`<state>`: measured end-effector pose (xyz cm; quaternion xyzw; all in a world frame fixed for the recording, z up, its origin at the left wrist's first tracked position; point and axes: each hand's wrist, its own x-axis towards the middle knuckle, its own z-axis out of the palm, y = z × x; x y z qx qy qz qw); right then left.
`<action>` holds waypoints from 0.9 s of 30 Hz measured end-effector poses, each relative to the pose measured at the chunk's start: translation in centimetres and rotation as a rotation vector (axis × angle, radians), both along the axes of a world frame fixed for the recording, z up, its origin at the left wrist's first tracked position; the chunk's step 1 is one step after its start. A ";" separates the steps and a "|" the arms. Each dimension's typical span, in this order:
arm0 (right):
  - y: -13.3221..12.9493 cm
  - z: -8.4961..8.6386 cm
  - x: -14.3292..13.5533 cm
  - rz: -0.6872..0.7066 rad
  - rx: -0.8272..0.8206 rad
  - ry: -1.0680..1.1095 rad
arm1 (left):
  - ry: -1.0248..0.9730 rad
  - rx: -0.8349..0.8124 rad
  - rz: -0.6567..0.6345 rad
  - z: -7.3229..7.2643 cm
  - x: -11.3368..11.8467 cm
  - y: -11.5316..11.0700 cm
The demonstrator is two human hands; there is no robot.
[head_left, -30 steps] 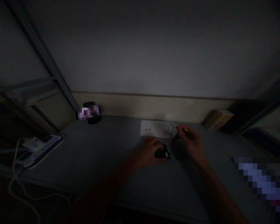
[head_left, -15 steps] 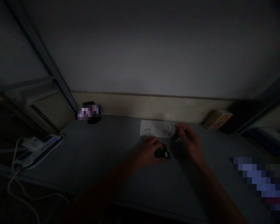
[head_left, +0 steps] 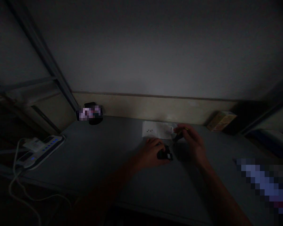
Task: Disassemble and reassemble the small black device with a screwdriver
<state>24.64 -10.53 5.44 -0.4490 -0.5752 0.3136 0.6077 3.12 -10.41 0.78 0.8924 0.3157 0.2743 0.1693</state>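
Observation:
My left hand (head_left: 153,153) is closed around a small black device (head_left: 164,153) with a white label on one corner, holding it at the table surface. Dim light hides what kind of device it is. In my right hand (head_left: 193,142) is a small screwdriver (head_left: 178,137) with a dark handle and a yellowish end. Its thin shaft slants down and left toward the device; whether the tip touches is too dark to tell. Just behind the hands lies a white paper (head_left: 157,129), with several tiny dark pieces, like screws, on its left half and a small pale object on its right edge.
A white power strip (head_left: 43,152) with blue lights and cables lies at the left table edge. A phone on a stand (head_left: 91,113) is at the back left. At the back right a small box (head_left: 221,121) leans near the wall. A blurred bright object (head_left: 261,182) is at right.
My right hand has shifted its fingers on the screwdriver, whose yellowish end now shows. My left hand and the black device stay almost where they were.

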 end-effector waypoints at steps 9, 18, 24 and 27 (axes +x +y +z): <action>-0.1 -0.1 0.5 -0.045 -0.027 -0.056 | 0.013 -0.013 0.008 0.2 0.0 -0.1; -0.3 0.3 -0.1 0.049 0.012 -0.004 | 0.014 -0.002 0.012 0.1 -0.1 -0.1; -0.2 -0.1 0.0 -0.090 0.005 -0.070 | 0.031 -0.002 -0.007 0.4 -0.2 -0.1; -0.2 0.1 0.3 -0.041 -0.011 -0.060 | 0.037 0.006 -0.001 0.3 -0.1 -0.1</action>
